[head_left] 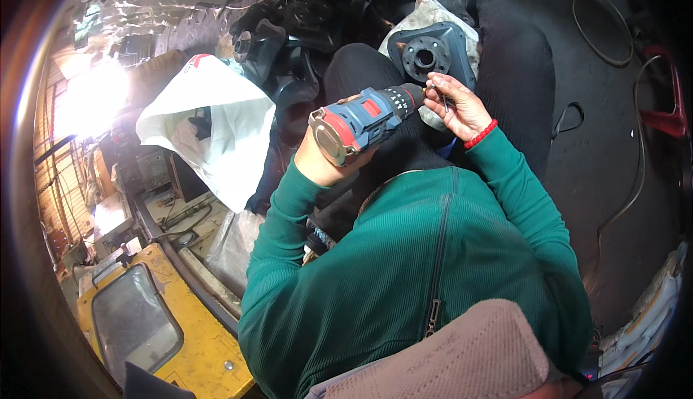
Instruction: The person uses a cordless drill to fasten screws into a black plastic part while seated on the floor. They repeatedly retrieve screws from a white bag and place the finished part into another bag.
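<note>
My left hand [323,166] is wrapped round a blue and red cordless drill [361,123], its chuck turned toward my right hand. Fingers of my right hand [460,106] pinch together close to the chuck tip, with small dark metal pieces, perhaps screws, showing between them. Just beyond the chuck, a black plastic part [432,54] with a square flange and a round, holed hub rests between my knees on a pale bag. How my left fingers sit on the drill's handle is hidden by its body.
Several black moulded parts [310,16] are heaped ahead to the left. Beside my left leg stands an open white sack [216,124]. A yellow machine panel [173,319] with a dark window is at the lower left. A cable [639,175] and a wire loop [603,31] lie at the right.
</note>
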Demonstrator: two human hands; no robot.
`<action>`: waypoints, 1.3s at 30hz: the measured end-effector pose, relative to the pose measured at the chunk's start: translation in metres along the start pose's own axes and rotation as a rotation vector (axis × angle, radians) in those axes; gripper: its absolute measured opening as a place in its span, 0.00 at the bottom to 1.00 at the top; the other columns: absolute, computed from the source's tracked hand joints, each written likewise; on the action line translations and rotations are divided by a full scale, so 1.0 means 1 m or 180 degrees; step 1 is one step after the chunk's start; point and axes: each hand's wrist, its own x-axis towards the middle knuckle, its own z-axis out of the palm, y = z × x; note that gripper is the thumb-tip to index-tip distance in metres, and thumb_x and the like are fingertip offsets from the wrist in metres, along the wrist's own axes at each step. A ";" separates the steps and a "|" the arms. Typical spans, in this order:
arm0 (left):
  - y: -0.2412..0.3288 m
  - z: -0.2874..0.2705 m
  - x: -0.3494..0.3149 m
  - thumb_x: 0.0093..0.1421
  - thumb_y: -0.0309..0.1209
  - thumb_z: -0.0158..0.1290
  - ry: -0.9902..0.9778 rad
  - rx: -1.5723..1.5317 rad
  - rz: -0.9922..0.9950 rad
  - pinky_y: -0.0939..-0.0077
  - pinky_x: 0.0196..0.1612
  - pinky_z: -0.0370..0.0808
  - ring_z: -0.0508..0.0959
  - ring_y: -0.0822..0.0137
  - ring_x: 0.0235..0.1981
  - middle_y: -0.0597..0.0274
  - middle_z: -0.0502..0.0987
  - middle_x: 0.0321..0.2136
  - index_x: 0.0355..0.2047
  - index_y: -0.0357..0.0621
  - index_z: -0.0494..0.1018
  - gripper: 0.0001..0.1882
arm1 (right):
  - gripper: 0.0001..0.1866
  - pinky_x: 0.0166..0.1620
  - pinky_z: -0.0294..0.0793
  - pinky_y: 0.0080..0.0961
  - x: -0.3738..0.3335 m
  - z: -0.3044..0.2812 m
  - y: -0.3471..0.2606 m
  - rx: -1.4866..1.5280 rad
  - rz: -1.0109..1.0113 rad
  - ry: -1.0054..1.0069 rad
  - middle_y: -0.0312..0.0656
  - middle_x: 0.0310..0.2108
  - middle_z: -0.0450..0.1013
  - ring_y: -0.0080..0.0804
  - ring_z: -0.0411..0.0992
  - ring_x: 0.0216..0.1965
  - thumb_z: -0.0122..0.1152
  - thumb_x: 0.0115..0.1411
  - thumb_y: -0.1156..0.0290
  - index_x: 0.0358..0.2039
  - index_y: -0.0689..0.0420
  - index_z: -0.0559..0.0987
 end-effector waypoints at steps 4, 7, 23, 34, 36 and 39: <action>-0.004 0.000 0.002 0.42 0.27 0.65 -0.0195 0.0136 0.0100 0.70 0.49 0.75 0.78 0.58 0.43 0.52 0.76 0.43 0.52 0.36 0.66 0.35 | 0.12 0.41 0.82 0.23 0.000 0.000 0.001 -0.0325 0.0072 0.0184 0.41 0.36 0.75 0.26 0.77 0.36 0.58 0.61 0.72 0.44 0.63 0.73; -0.011 0.003 0.002 0.43 0.29 0.65 -0.0342 0.0266 0.0006 0.70 0.48 0.75 0.78 0.56 0.43 0.52 0.76 0.42 0.51 0.37 0.67 0.34 | 0.13 0.40 0.82 0.22 0.001 -0.001 0.006 -0.0344 0.0237 0.0303 0.41 0.36 0.75 0.25 0.77 0.36 0.57 0.62 0.67 0.44 0.63 0.74; -0.032 0.006 0.052 0.48 0.32 0.62 -0.0646 0.0315 -0.0955 0.65 0.43 0.76 0.79 0.54 0.39 0.51 0.78 0.37 0.45 0.40 0.72 0.23 | 0.14 0.24 0.64 0.15 0.024 -0.031 0.008 -0.1077 -0.0897 0.1824 0.28 0.26 0.66 0.13 0.63 0.22 0.56 0.63 0.63 0.44 0.57 0.75; -0.027 -0.007 0.082 0.45 0.29 0.61 -0.1126 0.0433 -0.0953 0.65 0.43 0.76 0.80 0.52 0.36 0.51 0.78 0.35 0.48 0.40 0.69 0.28 | 0.15 0.18 0.57 0.12 0.046 -0.023 0.005 -0.1276 -0.0900 0.2144 0.26 0.22 0.63 0.10 0.56 0.16 0.64 0.58 0.62 0.38 0.59 0.75; -0.023 -0.005 0.081 0.44 0.30 0.61 -0.1006 0.0498 -0.0808 0.64 0.43 0.76 0.79 0.52 0.36 0.51 0.78 0.34 0.47 0.40 0.70 0.27 | 0.14 0.18 0.56 0.12 0.045 -0.023 0.002 -0.1253 -0.0870 0.2104 0.26 0.21 0.63 0.10 0.55 0.15 0.64 0.58 0.62 0.36 0.58 0.75; -0.028 0.004 0.078 0.45 0.32 0.62 -0.1158 0.0960 -0.0823 0.65 0.42 0.77 0.80 0.52 0.34 0.53 0.78 0.32 0.46 0.40 0.71 0.26 | 0.13 0.18 0.56 0.12 0.041 -0.021 0.001 -0.1222 -0.0871 0.2078 0.25 0.21 0.63 0.10 0.55 0.15 0.64 0.59 0.62 0.37 0.58 0.75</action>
